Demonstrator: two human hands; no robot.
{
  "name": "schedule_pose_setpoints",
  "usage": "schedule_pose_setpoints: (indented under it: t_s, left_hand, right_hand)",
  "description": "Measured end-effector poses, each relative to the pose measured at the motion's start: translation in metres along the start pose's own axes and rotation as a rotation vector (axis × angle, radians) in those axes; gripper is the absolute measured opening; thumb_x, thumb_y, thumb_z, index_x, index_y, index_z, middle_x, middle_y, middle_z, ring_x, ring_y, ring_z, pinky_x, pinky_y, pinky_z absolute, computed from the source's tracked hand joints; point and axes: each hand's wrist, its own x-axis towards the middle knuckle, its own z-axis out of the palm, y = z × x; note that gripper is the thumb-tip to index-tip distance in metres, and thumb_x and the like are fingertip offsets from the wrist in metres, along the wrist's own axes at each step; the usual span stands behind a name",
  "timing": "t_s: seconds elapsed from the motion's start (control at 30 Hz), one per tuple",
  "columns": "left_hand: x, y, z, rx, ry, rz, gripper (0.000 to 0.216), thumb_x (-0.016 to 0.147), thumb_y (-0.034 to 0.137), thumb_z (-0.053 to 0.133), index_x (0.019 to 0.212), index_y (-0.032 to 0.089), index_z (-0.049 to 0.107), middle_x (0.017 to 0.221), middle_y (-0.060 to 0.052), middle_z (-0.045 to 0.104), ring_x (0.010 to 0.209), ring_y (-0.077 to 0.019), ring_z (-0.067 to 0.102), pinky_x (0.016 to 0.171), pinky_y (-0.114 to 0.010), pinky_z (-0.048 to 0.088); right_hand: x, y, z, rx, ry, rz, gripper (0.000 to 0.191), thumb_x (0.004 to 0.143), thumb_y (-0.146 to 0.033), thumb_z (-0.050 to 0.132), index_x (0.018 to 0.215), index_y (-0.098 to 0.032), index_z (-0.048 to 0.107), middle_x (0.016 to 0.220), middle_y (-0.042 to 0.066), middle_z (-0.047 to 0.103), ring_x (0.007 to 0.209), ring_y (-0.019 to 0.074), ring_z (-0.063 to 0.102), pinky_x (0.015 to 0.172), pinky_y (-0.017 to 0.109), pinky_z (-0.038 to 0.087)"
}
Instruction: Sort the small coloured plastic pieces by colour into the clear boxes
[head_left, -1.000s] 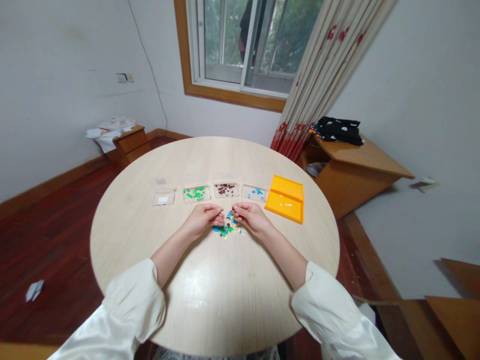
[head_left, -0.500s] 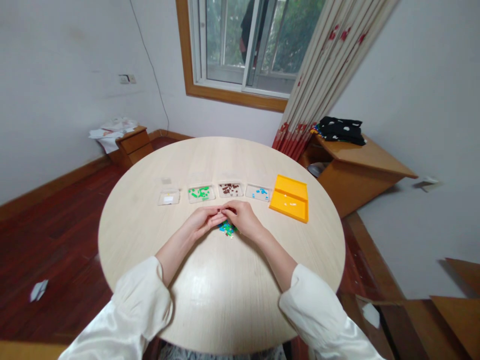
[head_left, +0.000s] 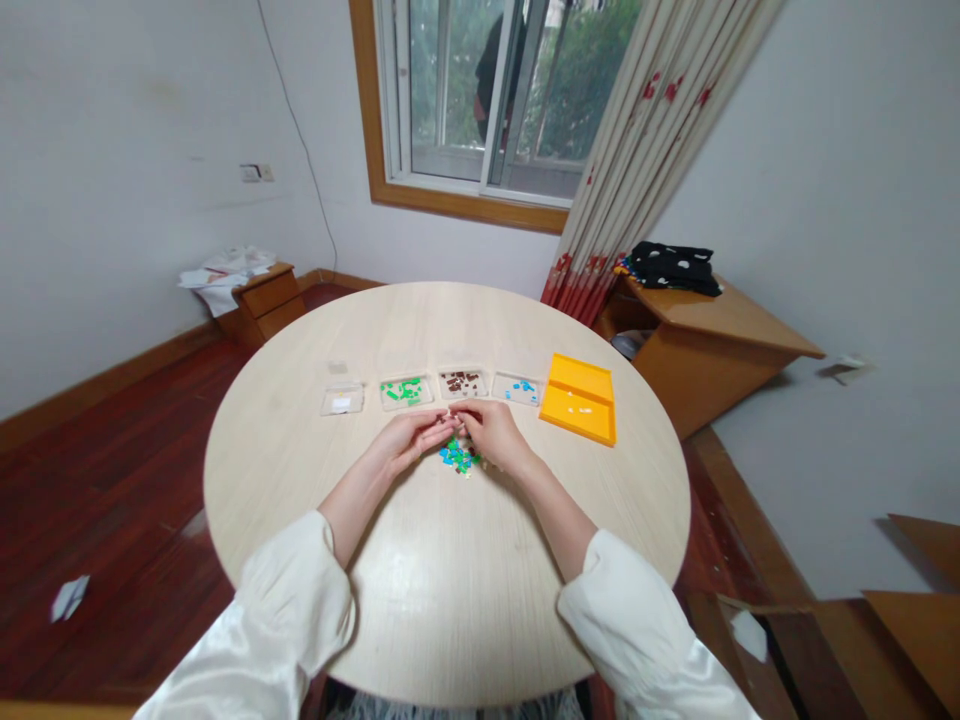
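Observation:
My left hand (head_left: 405, 438) is palm up above the table, its fingers stretched to the right and its thumb bent over them. Tiny brown pieces show at its fingertips. Pinched closed against those fingertips is my right hand (head_left: 493, 432); what lies in its pinch is too small to make out. Just below both hands, a pile of small blue, green and brown plastic pieces (head_left: 457, 457) rests on the table. Beyond them stand clear boxes: one with green pieces (head_left: 406, 390), one with brown pieces (head_left: 463, 382) and one with blue pieces (head_left: 520, 388).
A yellow case (head_left: 577, 435) lies opened at the right with a few white pieces inside. At the left of the row is a clear box (head_left: 330, 402) with a white patch. All stand on a round pale table (head_left: 420, 600). A window (head_left: 480, 100) is behind.
The right fingers have shifted slightly at the left fingertips, and a small pale spot now shows there. More of the pile is uncovered. The view has tilted a little.

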Motion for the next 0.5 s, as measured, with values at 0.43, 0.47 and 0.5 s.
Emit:
schedule_pose_setpoints:
  t_s: [0.43,0.47,0.5]
  left_hand:
    - [-0.005,0.008,0.001,0.306,0.156,0.199,0.005,0.071,0.005,0.065,0.069,0.005,0.061,0.058,-0.007,0.065,0.053,-0.0108,0.062,0.058,-0.022,0.052]
    - [-0.005,0.008,-0.001,0.340,0.150,0.213,0.008,0.071,0.008,0.067,0.066,0.006,0.060,0.055,-0.006,0.064,0.050,-0.0100,0.060,0.056,-0.022,0.051]
    - [-0.005,0.008,-0.002,0.374,0.140,0.228,0.012,0.070,0.011,0.068,0.063,0.006,0.059,0.052,-0.005,0.062,0.047,-0.0092,0.058,0.053,-0.021,0.049]
  right_hand:
    - [-0.016,0.011,-0.035,-0.242,-0.335,-0.002,0.018,0.068,-0.013,0.064,0.084,-0.010,0.072,0.074,0.006,0.067,0.065,0.0118,0.056,0.062,0.022,0.040]
    - [-0.016,0.009,-0.034,-0.248,-0.354,-0.009,0.019,0.067,-0.012,0.064,0.084,-0.011,0.072,0.073,0.005,0.067,0.065,0.0118,0.056,0.062,0.022,0.040]
    - [-0.016,0.009,-0.032,-0.254,-0.375,-0.013,0.018,0.067,-0.011,0.063,0.083,-0.011,0.072,0.072,0.004,0.067,0.065,0.0117,0.056,0.062,0.022,0.040]
